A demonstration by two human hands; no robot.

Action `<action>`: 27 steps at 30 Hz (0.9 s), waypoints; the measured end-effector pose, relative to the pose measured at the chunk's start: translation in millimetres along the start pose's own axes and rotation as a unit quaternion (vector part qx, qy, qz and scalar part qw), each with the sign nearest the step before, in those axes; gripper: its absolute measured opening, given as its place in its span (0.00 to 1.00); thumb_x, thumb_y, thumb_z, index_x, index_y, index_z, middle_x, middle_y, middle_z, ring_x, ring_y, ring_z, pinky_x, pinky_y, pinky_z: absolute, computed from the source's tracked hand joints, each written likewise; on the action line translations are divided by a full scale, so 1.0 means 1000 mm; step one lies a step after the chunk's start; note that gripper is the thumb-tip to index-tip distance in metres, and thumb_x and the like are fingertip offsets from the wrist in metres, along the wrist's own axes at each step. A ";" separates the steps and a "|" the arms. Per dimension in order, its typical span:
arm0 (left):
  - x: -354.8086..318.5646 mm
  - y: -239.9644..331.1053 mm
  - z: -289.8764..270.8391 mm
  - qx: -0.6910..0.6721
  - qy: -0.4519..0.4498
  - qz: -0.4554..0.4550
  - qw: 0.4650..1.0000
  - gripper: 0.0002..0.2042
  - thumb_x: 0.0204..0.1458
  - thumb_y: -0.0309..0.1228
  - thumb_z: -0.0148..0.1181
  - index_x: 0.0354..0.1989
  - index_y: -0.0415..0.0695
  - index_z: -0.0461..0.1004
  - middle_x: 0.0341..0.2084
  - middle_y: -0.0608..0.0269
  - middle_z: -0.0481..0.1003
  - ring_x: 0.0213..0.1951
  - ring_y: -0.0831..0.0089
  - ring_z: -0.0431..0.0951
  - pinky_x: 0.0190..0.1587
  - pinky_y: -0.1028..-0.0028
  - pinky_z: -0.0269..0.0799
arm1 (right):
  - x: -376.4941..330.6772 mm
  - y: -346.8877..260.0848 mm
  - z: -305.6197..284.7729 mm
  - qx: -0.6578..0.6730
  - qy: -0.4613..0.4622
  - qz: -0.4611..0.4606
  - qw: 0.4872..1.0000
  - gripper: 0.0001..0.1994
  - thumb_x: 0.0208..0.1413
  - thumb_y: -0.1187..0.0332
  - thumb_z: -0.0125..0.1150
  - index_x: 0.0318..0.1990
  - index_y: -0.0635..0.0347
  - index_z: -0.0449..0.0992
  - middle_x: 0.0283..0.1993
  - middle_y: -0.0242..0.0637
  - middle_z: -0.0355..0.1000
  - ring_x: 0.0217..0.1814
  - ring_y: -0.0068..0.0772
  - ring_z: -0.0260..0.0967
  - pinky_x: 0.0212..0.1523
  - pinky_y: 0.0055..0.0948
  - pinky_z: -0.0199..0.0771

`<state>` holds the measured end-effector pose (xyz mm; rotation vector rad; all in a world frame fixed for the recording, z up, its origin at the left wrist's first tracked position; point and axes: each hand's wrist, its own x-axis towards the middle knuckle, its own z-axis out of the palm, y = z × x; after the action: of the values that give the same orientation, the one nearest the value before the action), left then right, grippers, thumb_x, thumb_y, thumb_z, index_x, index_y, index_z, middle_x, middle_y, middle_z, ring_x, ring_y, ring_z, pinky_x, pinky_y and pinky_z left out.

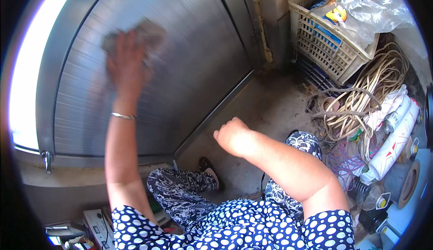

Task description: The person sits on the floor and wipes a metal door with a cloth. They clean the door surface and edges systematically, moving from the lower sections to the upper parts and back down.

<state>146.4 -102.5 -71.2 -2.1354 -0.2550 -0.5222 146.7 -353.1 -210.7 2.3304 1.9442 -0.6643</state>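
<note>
The left hand (pixel 125 65) is raised at about 10 o'clock from the centre of the view, fingers spread nearly flat and pressing a grey-brown cloth (pixel 143 34) against the ribbed metal door panel (pixel 189 60); the cloth shows above and to the right of the fingertips and is blurred, so its exact folds cannot be told. A thin silver bangle (pixel 122 115) sits on that wrist. The right hand (pixel 233 136) hangs just below centre, at about 5 o'clock from the left hand, curled into a loose fist with nothing visible in it, clear of the door and above the bare concrete floor (pixel 270 110). The door's lower frame runs diagonally from roughly 8 o'clock toward 2 o'clock. At 1 o'clock stands a white plastic lattice crate (pixel 324 47), tilted, with a crumpled clear plastic bag (pixel 374 11) lying over its top. Just below it, at 3 o'clock, lies a tangled coil of pale cord (pixel 365 92), and beside that, toward 4 o'clock, several white tubes (pixel 397 137) lie together. A foot in a dark sandal (pixel 209 171) rests on the floor near 6 o'clock, between legs in patterned trousers. Small boxes (pixel 97 227) are stacked at 7 o'clock.
</note>
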 end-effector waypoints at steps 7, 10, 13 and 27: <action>0.068 -0.072 -0.032 0.065 0.202 -0.020 0.977 0.21 0.47 0.28 0.56 0.52 0.58 0.72 0.61 0.72 0.61 0.65 0.70 0.55 0.61 0.49 0.54 | 0.005 -0.006 0.008 -0.018 -0.010 -0.023 1.000 0.14 0.50 0.69 0.56 0.45 0.59 0.72 0.39 0.41 0.77 0.43 0.38 0.75 0.42 0.33 0.69; 0.063 -0.040 -0.017 0.065 0.167 -0.023 0.984 0.19 0.47 0.28 0.55 0.50 0.57 0.73 0.62 0.72 0.61 0.65 0.70 0.55 0.60 0.49 0.54 | 0.003 -0.008 0.007 -0.029 -0.021 -0.028 0.999 0.15 0.48 0.68 0.59 0.45 0.59 0.72 0.39 0.40 0.76 0.43 0.37 0.75 0.42 0.33 0.69; 0.046 0.002 0.008 0.009 0.147 0.024 0.989 0.16 0.49 0.28 0.53 0.46 0.55 0.75 0.62 0.70 0.61 0.65 0.69 0.56 0.59 0.50 0.55 | -0.004 -0.012 0.002 -0.033 -0.034 -0.027 0.999 0.16 0.46 0.68 0.61 0.45 0.58 0.72 0.40 0.39 0.76 0.44 0.36 0.74 0.43 0.32 0.69; -0.054 0.198 0.141 -0.177 -0.044 0.241 0.953 0.21 0.51 0.30 0.49 0.55 0.40 0.68 0.56 0.63 0.66 0.54 0.75 0.67 0.63 0.65 0.51 | -0.007 -0.009 0.006 -0.021 -0.001 -0.033 0.999 0.19 0.45 0.66 0.61 0.47 0.61 0.71 0.38 0.37 0.74 0.43 0.34 0.71 0.44 0.32 0.65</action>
<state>209.3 -101.3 -312.1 -2.4593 0.3361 -0.1931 135.9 -360.0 -211.6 2.2496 2.0225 -0.6244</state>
